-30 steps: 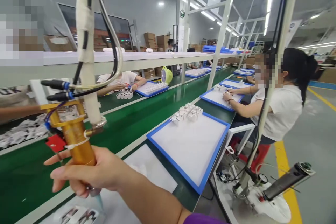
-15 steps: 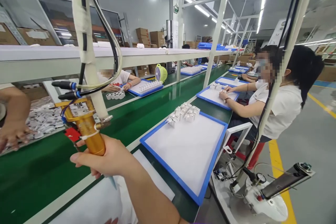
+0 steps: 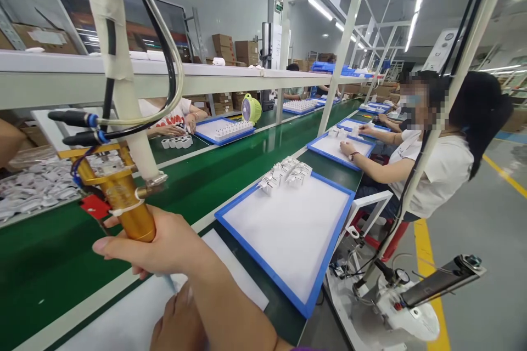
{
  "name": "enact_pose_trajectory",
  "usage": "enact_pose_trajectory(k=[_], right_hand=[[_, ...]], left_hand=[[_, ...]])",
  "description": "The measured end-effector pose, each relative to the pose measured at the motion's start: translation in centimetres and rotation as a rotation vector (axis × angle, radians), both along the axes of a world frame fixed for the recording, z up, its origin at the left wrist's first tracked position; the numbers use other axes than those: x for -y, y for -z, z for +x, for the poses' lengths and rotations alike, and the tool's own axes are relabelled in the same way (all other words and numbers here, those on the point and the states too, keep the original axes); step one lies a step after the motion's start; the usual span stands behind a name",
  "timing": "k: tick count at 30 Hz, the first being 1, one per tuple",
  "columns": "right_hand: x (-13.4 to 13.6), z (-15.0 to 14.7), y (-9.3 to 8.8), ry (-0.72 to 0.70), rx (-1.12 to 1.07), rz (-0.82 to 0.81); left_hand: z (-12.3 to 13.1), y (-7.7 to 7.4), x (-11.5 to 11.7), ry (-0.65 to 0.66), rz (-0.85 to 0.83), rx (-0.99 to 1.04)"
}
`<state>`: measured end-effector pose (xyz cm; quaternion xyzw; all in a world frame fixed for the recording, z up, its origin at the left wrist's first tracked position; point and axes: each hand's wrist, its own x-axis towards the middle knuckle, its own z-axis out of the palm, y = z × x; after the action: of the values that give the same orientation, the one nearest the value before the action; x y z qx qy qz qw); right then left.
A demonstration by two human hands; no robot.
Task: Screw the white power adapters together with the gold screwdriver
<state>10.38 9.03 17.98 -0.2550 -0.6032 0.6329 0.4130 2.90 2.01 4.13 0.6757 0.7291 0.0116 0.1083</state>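
Left hand (image 3: 177, 322) nearest, low over white mat (image 3: 119, 323), tucked under right forearm; grip impossible to tell. Right hand (image 3: 164, 247) closed round gold tool (image 3: 123, 203), tilted, hung from taped hoses above mat's far edge. Beyond, blue-rimmed tray (image 3: 261, 267) bearing white parts (image 3: 284, 173); green belt (image 3: 206, 181); seated co-worker (image 3: 436, 170) farther right.

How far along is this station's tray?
Done: one cluster of white parts stands at the far edge of the blue-rimmed tray. In hand: the right hand grips the gold tool over the white mat; the left hand lies on the mat beneath it, any part there hidden. Left: most of the tray is bare.
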Motion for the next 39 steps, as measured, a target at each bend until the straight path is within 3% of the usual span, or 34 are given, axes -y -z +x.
enact_pose_trajectory(k=[6, 15, 23, 39], right_hand=[[0.1, 0.1, -0.1, -0.004, 0.026, -0.026], [0.0, -0.3, 0.1, 0.019, -0.009, -0.008], [0.4, -0.1, 0.2, 0.026, -0.049, 0.003], [0.5, -0.2, 0.0, 0.023, -0.061, -0.016]], left_hand=[[-0.3, -1.7, -1.6, 0.036, -0.026, -0.093], [-0.3, -0.6, -0.9, 0.061, 0.081, -0.228], [-0.2, -0.5, -1.2, -0.003, 0.039, -0.146], [0.0, -0.8, -1.2, -0.040, -0.030, -0.180]])
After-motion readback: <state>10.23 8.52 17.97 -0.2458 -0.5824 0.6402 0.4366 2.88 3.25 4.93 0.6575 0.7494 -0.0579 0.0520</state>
